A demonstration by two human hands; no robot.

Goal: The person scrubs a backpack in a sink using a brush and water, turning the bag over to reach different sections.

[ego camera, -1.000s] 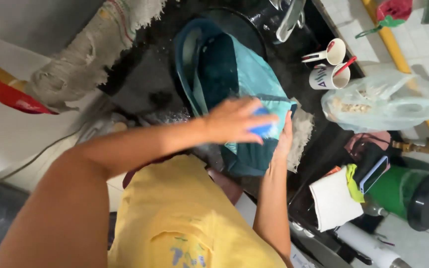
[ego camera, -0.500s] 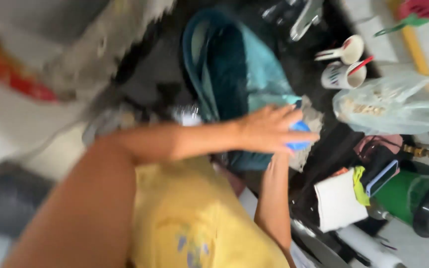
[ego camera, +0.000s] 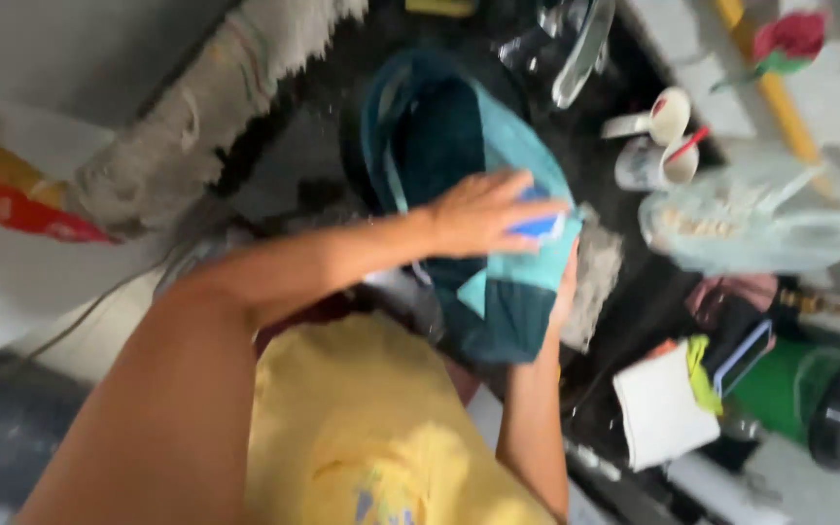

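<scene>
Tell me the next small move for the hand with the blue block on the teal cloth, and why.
Probably draw the left hand and its blue block down along the teal cloth toward the body. The block sits on the lighter teal panel, the right hand seems to brace the cloth's edge from beneath, and much of the cloth lies nearer than the block.

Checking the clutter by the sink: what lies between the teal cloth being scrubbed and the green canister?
In the head view, between the teal cloth and green canister lie a white folded cloth and a yellow-green rag.
</scene>
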